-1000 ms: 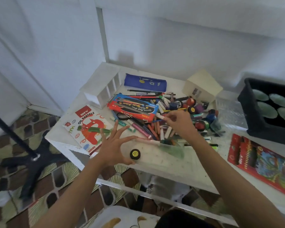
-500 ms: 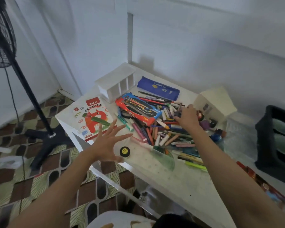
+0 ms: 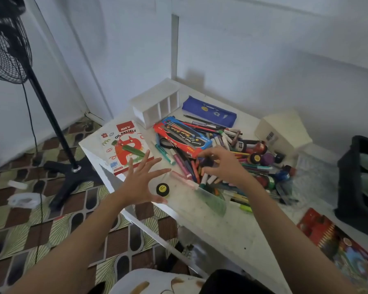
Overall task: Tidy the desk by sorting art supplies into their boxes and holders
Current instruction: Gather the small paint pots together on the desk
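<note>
The white desk (image 3: pixel 232 230) runs from the centre of the frame to the lower right, where its far end is cut off. A standing fan (image 3: pixel 6 49) at upper left shows only part of its cage and its pole. At the right edge a black rack (image 3: pixel 357 183) is half out of view, and I can't make out what it holds.

A heap of crayons and markers (image 3: pixel 221 143) covers the middle of the desk, with paint pots at its right side, much of it overlapping and blurred. Around it lie an oil pastels box (image 3: pixel 123 149) to the left, a red pen box (image 3: pixel 181 139), a white organizer (image 3: pixel 157 105) and a blue pencil case (image 3: pixel 208 111) at the back, a cream box (image 3: pixel 283 132) to the right, and a coloured pencil set (image 3: pixel 338 249) smeared and cropped at lower right.

The left hand (image 3: pixel 140 183) hangs over the near edge, fingers straight and splayed, thumb just beside a small black jar (image 3: pixel 162 189) with a yellow lid; whether they touch, I cannot tell. The right hand (image 3: pixel 223 166) sits on the heap, fingers curled round a dark object (image 3: pixel 206 162), too blurred to name.
</note>
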Demonstrator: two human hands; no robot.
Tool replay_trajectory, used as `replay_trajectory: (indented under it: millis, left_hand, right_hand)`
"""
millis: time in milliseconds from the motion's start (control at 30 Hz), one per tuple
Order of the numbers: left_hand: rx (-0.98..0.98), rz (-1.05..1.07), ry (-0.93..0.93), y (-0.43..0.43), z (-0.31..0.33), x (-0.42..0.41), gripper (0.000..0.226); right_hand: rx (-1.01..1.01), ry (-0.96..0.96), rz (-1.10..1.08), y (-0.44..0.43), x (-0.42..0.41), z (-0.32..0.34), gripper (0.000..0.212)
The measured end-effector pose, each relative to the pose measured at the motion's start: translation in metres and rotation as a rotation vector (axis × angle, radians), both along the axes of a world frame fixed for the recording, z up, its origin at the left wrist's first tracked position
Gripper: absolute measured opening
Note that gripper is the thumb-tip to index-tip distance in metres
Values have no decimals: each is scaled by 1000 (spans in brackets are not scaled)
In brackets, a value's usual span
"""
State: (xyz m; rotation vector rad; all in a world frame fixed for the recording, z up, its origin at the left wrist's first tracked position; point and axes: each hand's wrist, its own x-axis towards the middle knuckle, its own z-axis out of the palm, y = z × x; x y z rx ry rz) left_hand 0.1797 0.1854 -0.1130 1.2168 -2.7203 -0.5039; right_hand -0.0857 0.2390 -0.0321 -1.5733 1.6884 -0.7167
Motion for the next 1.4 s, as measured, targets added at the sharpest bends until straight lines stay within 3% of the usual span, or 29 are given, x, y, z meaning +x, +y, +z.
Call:
replay_trajectory:
  millis: [367, 600, 767, 1067, 1400]
  left_hand:
    - [64, 33, 55, 2, -4, 0, 106]
    - [95, 34, 113, 1, -8, 1, 102]
    - [96, 29, 78, 0, -7, 0, 102]
    - [105, 28, 100, -3, -8, -1, 103]
    - [105, 20, 72, -4, -6, -3, 115]
  right_hand:
    - [-105, 305, 298, 0, 67, -40, 42]
    - [-197, 419, 188, -3, 78, -56, 43]
    - [-253, 499, 182, -6, 83, -54, 26]
    - [-373, 765, 245, -1, 83, -60, 44]
    - [-343, 738, 261, -6, 77, -55, 34]
